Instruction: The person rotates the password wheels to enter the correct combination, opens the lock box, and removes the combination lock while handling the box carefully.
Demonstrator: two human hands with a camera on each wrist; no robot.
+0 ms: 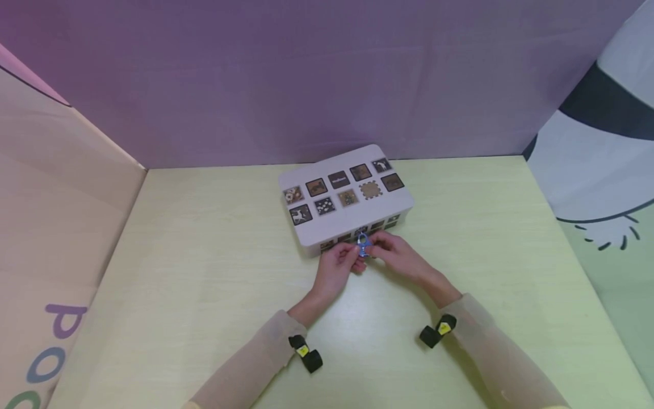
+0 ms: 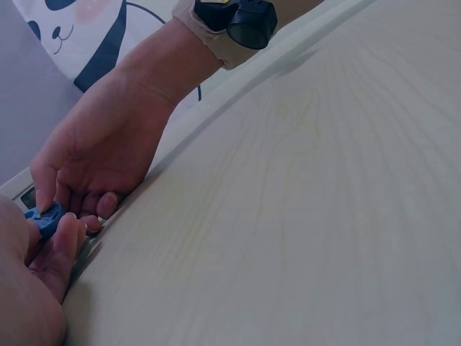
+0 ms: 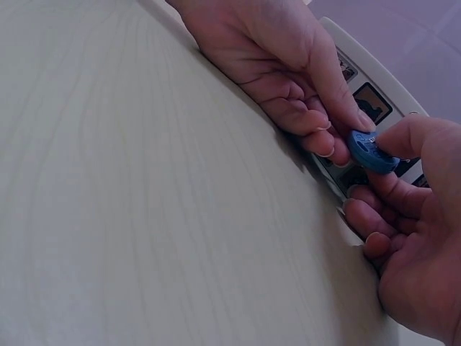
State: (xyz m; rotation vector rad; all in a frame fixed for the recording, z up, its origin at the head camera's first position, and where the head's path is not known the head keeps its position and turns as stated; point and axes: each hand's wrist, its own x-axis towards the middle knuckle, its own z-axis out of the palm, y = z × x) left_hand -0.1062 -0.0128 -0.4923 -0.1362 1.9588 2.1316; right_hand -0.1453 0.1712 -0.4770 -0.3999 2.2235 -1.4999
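Note:
A small blue padlock (image 1: pixel 364 245), its loop pointing away from me, is held at the near side of a white box (image 1: pixel 352 218) with rows of square pictures. My left hand (image 1: pixel 335 266) pinches one side of the padlock between thumb and finger. From the other side, my right hand (image 1: pixel 401 258) grips it the same way. In the right wrist view the padlock (image 3: pixel 373 151) shows its blue body between both thumbs, with small markings on its face. The left wrist view shows the padlock (image 2: pixel 47 218) partly hidden by fingers.
The box stands at an angle near the back edge of a pale wooden table (image 1: pixel 204 250). Behind it rises a purple wall (image 1: pixel 306 85). Printed panels, one with a cartoon panda (image 1: pixel 608 125), flank the table. Each forearm wears a black wrist strap (image 1: pixel 305 352).

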